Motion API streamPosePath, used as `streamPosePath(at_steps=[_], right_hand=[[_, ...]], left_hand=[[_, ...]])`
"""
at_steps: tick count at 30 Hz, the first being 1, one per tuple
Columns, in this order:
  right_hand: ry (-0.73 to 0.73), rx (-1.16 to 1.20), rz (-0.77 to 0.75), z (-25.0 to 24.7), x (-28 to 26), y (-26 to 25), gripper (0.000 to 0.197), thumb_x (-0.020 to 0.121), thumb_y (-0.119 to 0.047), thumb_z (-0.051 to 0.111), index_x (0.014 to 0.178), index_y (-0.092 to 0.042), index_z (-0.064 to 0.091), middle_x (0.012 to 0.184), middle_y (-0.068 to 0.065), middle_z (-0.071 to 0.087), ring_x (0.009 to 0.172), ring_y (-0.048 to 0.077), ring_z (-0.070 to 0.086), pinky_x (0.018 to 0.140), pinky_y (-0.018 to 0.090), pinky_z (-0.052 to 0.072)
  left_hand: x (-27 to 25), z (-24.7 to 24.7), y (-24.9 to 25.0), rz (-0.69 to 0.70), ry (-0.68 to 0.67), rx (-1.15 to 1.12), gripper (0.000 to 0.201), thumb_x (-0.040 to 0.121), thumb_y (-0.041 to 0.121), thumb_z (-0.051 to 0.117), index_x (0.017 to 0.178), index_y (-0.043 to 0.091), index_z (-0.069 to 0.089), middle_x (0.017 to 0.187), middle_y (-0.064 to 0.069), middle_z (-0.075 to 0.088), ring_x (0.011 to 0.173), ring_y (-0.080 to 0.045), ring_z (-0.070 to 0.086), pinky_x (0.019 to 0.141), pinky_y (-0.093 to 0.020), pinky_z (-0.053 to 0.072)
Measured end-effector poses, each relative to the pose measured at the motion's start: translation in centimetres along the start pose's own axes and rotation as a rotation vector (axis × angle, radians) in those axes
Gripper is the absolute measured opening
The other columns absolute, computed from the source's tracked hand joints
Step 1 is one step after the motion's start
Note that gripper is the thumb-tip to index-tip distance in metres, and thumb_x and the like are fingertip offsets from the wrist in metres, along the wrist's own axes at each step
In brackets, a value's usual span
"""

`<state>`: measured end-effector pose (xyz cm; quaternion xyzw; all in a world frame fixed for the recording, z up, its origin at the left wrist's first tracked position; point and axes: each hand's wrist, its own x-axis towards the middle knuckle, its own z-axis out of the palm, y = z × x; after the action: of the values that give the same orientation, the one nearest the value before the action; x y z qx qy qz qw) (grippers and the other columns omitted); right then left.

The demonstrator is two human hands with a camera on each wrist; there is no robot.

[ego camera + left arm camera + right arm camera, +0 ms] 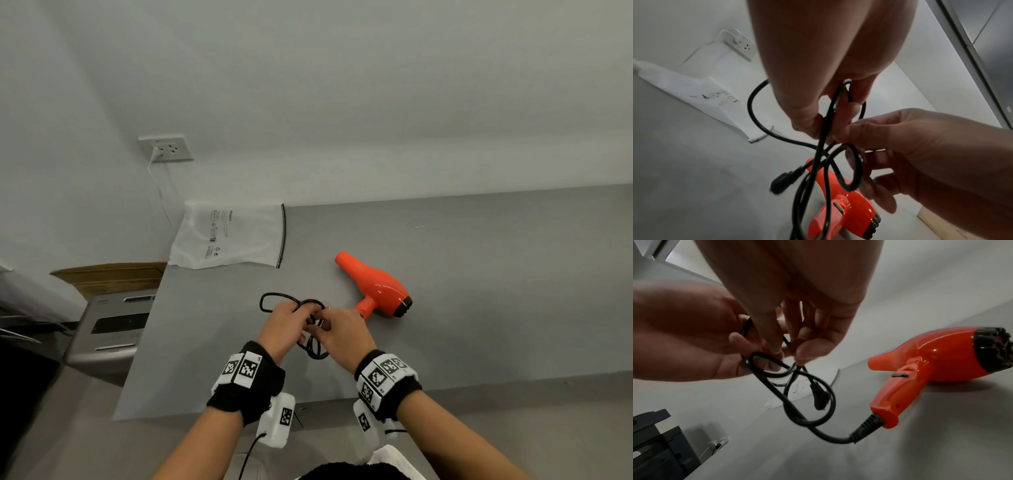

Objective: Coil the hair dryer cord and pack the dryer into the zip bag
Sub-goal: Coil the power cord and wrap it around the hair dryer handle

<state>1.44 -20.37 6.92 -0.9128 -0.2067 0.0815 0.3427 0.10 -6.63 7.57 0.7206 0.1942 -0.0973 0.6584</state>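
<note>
An orange hair dryer point(375, 286) point(920, 369) point(844, 211) lies on its side on the grey table point(479, 291), nozzle pointing far left. Its black cord point(313, 346) point(754, 110) point(809, 402) is gathered in loose loops between both hands just left of the handle. My left hand point(286, 323) point(818, 105) grips the loops. My right hand point(337, 330) point(797, 340) pinches a strand beside it. The black plug point(783, 180) point(818, 397) hangs free among the loops. A frosted zip bag point(229, 234) point(701, 92) lies flat at the table's far left corner.
A wall socket point(168, 148) with a white cable plugged in sits above the bag. Left of the table stand a grey machine point(109, 329) and a cardboard box point(109, 275). The table's near edge runs just under my wrists.
</note>
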Motion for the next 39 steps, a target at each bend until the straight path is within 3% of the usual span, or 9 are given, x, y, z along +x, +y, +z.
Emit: streamPosePath(at_steps=[4,8,11,20,23,27,31,35,39], right_hand=[[-0.017,0.337,0.068,-0.5,-0.1,0.1,0.020,0.093,-0.017,0.063,0.073,-0.016,0.066,0.050,-0.007,0.049,0.049,0.015,0.049,0.051,0.030,0.043],[-0.040,0.550,0.094,-3.4,-0.5,1.1,0.020,0.098,-0.018,0.058,0.082,-0.008,0.065,0.052,0.007,0.056,0.046,0.022,0.056,0.044,0.027,0.048],[0.129,0.684,0.163,-5.2,0.1,2.9,0.022,0.101,-0.011,0.052,0.081,-0.006,0.060,0.047,0.006,0.053,0.039,0.021,0.056,0.038,0.026,0.046],[0.673,0.853,0.513,-11.8,2.4,11.6,0.026,0.100,-0.011,0.046,0.077,-0.008,0.056,0.047,0.004,0.045,0.038,0.017,0.061,0.047,0.033,0.057],[0.548,0.681,0.565,-12.1,3.1,14.3,0.017,0.097,-0.013,0.052,0.098,-0.004,0.066,0.069,0.011,0.062,0.065,0.027,0.070,0.073,0.044,0.061],[0.339,0.562,0.514,-10.9,3.3,13.0,0.058,0.092,-0.018,0.063,0.146,-0.020,0.041,0.120,-0.004,0.060,0.101,0.017,0.063,0.089,0.042,0.055],[0.111,0.410,0.194,-7.5,2.1,7.6,0.056,0.084,-0.016,0.067,0.131,-0.041,0.052,0.123,-0.004,0.063,0.088,0.019,0.066,0.086,0.036,0.054],[-0.231,0.021,-0.120,-3.1,1.1,2.7,0.057,0.089,-0.019,0.066,0.143,-0.025,0.048,0.133,-0.004,0.058,0.107,0.022,0.062,0.094,0.032,0.051],[-0.315,-0.325,-0.083,-1.4,1.5,4.0,0.051,0.089,-0.017,0.064,0.138,-0.017,0.051,0.135,0.003,0.050,0.120,0.026,0.054,0.095,0.043,0.050]], left_hand=[[-0.3,-0.8,0.4,-0.018,-0.050,-0.052,0.028,0.098,0.024,0.057,0.095,0.003,0.074,0.064,-0.004,0.051,0.049,-0.009,0.043,0.045,-0.024,0.033],[-0.3,-3.0,0.4,0.073,0.046,-0.052,0.033,0.099,0.023,0.060,0.078,0.004,0.077,0.045,0.008,0.051,0.042,-0.009,0.034,0.043,-0.020,0.030],[0.1,-4.0,0.1,0.088,0.171,-0.129,0.039,0.091,0.018,0.072,0.052,0.014,0.068,0.046,0.004,0.049,0.040,-0.009,0.031,0.040,-0.019,0.026],[0.0,-6.2,0.2,0.117,0.167,-0.195,0.027,0.098,0.013,0.055,0.072,0.011,0.061,0.051,0.007,0.029,0.045,-0.011,0.020,0.045,-0.025,0.014],[-0.4,-6.4,0.6,0.151,0.156,-0.178,0.027,0.099,0.015,0.054,0.074,0.010,0.062,0.053,0.005,0.027,0.046,-0.012,0.019,0.046,-0.027,0.013],[-1.0,-5.4,1.5,0.208,0.114,-0.089,0.030,0.102,0.020,0.053,0.078,0.009,0.067,0.054,0.006,0.028,0.046,-0.010,0.020,0.043,-0.020,0.018],[-1.8,-3.8,2.4,0.251,0.037,-0.030,0.029,0.103,0.020,0.052,0.083,0.009,0.070,0.056,0.004,0.026,0.047,-0.010,0.020,0.043,-0.020,0.018],[-2.2,-2.9,3.3,0.262,-0.021,-0.112,0.029,0.105,0.019,0.048,0.088,0.007,0.068,0.055,0.004,0.027,0.044,-0.009,0.020,0.041,-0.020,0.018],[-2.5,-3.3,4.5,0.286,0.015,-0.286,0.028,0.107,0.018,0.043,0.095,0.003,0.064,0.055,0.003,0.030,0.043,-0.008,0.021,0.040,-0.019,0.019]])
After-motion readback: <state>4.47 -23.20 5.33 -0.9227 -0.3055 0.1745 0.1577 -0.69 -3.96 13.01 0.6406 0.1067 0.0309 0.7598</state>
